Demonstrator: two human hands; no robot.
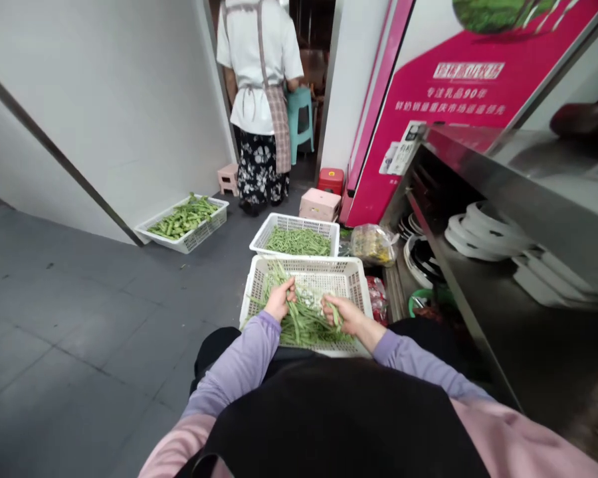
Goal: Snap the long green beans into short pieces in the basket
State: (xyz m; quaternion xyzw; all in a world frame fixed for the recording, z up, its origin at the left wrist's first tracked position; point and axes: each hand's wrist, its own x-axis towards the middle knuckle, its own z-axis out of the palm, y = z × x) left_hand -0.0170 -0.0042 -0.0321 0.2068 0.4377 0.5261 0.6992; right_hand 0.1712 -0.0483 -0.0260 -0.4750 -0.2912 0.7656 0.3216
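Observation:
Long green beans (303, 325) lie heaped in a white plastic basket (356, 271) close in front of my knees. Over its left half, my left hand (280, 300) is closed around a few of the long beans, and their thin ends stick up past the fingers. My right hand (343, 315), above the basket's right side, has its fingers closed on short green bean pieces. A gap separates the two hands. Just beyond stands a second white basket (259, 240), holding short cut bean pieces (299, 241).
A third white basket (189, 242) with green vegetables stands by the left wall. A person (259, 86) in an apron faces away in the doorway. Pink stool (319, 204) and plastic bag (373, 244) sit beyond. A metal shelf (478, 292) with plates runs along my right.

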